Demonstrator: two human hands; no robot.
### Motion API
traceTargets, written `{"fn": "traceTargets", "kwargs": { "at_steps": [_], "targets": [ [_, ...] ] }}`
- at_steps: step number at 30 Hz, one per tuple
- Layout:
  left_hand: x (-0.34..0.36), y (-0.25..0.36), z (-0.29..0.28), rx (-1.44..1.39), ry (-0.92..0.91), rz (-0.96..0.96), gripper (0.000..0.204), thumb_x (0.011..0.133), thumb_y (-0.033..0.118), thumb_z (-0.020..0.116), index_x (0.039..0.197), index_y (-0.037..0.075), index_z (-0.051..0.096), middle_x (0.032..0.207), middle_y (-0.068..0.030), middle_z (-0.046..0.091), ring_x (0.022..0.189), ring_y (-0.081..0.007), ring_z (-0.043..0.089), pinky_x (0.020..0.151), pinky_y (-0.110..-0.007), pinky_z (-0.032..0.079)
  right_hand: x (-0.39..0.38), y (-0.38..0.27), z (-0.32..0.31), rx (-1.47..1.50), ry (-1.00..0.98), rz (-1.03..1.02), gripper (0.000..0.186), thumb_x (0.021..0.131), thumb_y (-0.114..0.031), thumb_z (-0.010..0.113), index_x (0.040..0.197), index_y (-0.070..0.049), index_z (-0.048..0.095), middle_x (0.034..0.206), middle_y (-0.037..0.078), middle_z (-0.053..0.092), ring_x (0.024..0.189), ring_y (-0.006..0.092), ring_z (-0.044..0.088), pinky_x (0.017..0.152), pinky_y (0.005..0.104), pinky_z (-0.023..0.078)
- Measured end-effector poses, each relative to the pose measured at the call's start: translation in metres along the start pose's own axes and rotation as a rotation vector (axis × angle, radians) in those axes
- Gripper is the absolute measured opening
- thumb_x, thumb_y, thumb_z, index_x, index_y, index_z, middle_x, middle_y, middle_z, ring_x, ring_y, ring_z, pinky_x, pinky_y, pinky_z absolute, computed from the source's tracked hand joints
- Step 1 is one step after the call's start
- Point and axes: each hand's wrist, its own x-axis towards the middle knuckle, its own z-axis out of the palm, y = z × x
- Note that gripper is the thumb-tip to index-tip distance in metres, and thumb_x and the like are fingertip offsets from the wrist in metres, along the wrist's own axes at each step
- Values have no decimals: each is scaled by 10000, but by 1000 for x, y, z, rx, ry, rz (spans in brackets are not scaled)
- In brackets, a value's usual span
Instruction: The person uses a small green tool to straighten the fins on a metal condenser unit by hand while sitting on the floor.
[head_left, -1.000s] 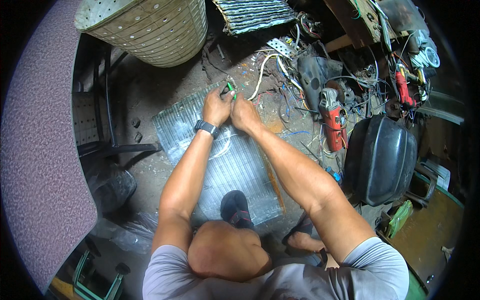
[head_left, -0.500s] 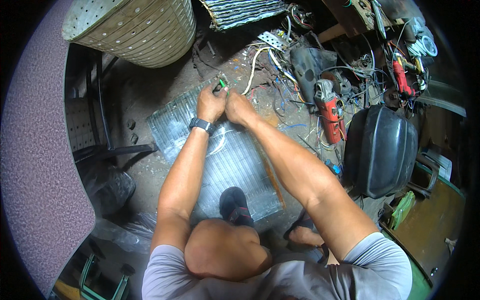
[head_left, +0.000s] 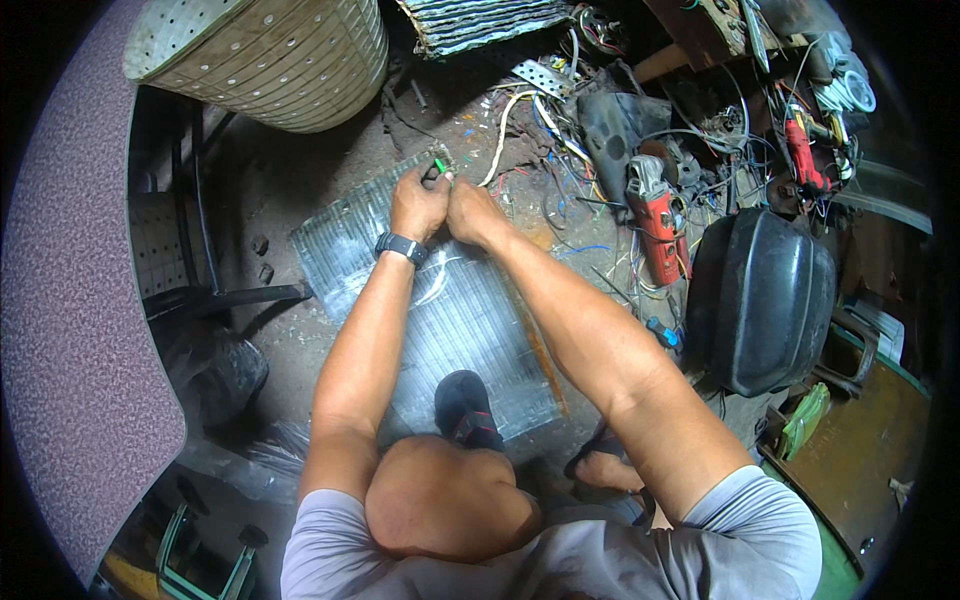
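Note:
My left hand [head_left: 418,208], with a dark watch on its wrist, is closed around a small bright green thing [head_left: 440,165]. Only the green tip shows, too little to name its kind. Pressed up beside it, my right hand [head_left: 474,212] is closed as well; its fingers hide whatever is in them. Both hands are over the far end of a ribbed, silvery sheet [head_left: 470,330] that lies on the floor. My shoe [head_left: 463,400] rests on the near part of this sheet.
Right of the sheet lie a red angle grinder [head_left: 656,225], tangled wires and a black plastic case [head_left: 765,300]. A tall perforated basket [head_left: 300,75] stands at the far left. A speckled purple tabletop [head_left: 80,300] borders the left side, with dark metal legs beneath.
The whole view has shifted very slightly. Both hands stay together at the same end of the sheet, and the green tip shows a little differently between them.

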Motion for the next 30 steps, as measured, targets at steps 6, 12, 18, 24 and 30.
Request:
{"fn": "traceTargets", "kwargs": {
  "at_steps": [6,12,18,24,30],
  "targets": [
    [5,5,1,-68,-43,-45,408,880,258,714,1177,-19,679,1031,-209,731,944,-212,699,823,-331,527,-2,-4,-3,-43,-33,31,393,906,-114,523,1190,155,488,1078,393,625,1073,496,621,909,522,509],
    [-1,15,-1,-3,-55,-104,422,892,282,704,1153,-48,684,1046,-202,732,952,-223,699,838,-327,528,-8,-8,-6,-30,-50,100,384,915,-123,528,1207,125,513,1138,379,616,1108,479,613,934,503,507],
    [-2,5,7,-26,-6,-128,397,873,268,728,1136,-28,698,1020,-179,740,897,-208,699,811,-331,534,-13,-6,-6,-2,-50,112,400,922,-146,535,1219,119,499,1146,373,616,1121,473,611,954,503,494],
    [-9,7,10,-90,-4,-149,440,853,293,727,1159,-21,690,1016,-234,725,941,-297,722,833,-346,537,-16,-3,-3,-4,-48,123,414,925,-169,542,1241,95,503,1181,358,610,1152,456,600,976,495,482],
    [-13,-4,12,-82,15,-160,426,860,285,719,1160,-17,692,1013,-227,729,929,-283,724,835,-342,535,-24,-4,1,37,-45,138,431,922,-160,537,1265,94,479,1175,361,611,1140,466,602,968,499,487]
  ]
}}
